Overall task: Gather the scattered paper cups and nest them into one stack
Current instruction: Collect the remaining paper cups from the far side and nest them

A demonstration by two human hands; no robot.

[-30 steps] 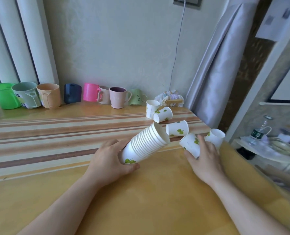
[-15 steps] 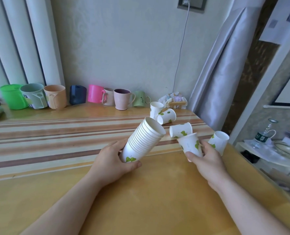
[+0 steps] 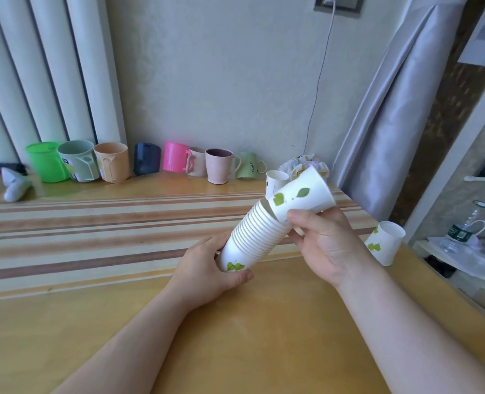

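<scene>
My left hand (image 3: 207,273) grips the bottom of a tilted stack of white paper cups (image 3: 252,237) with green leaf prints, its mouth pointing up and right. My right hand (image 3: 325,241) holds a single paper cup (image 3: 301,196) whose base sits at the stack's mouth. Another paper cup (image 3: 384,243) stands upright on the table's right edge. One more upright paper cup (image 3: 275,180) shows behind the held one. Other loose cups are hidden behind my right hand.
A row of coloured mugs (image 3: 116,163) lines the wall at the back of the striped wooden table (image 3: 93,228). Crumpled wrapping (image 3: 306,164) lies at the back right. A grey curtain (image 3: 392,109) hangs right. A water bottle (image 3: 460,234) sits on a low shelf past the table edge.
My right hand lifted a loose cup off the table and brought it left and up to the mouth of the stack. My left hand tilted the stack more upright.
</scene>
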